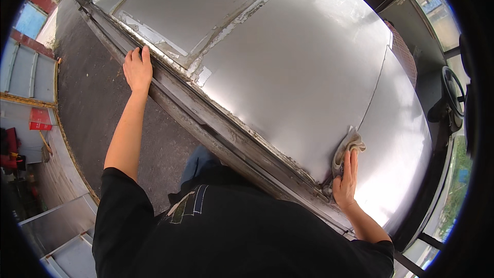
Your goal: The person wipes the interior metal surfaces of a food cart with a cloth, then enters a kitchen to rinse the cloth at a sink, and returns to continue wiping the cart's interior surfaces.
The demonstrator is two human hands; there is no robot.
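Note:
My right hand [348,179] presses a crumpled grey rag [341,151] against a broad, shiny bare-metal panel [278,73], just beside a thin dark seam [373,92]. Part of the rag is hidden beneath the fingers. At the panel's near edge, my left hand [138,70] rests on a long, dirty metal rail [216,125], its fingers laid over the rail and holding no loose object. Flaking whitish residue [200,75] runs along this edge and in a strip [239,17] across the panel.
A steering wheel [452,90] stands beyond the panel at the right. Below the rail is dark, rough ground [88,85]. To the left are grey framed panels [31,67], a wooden board [58,170] and a red container [40,119].

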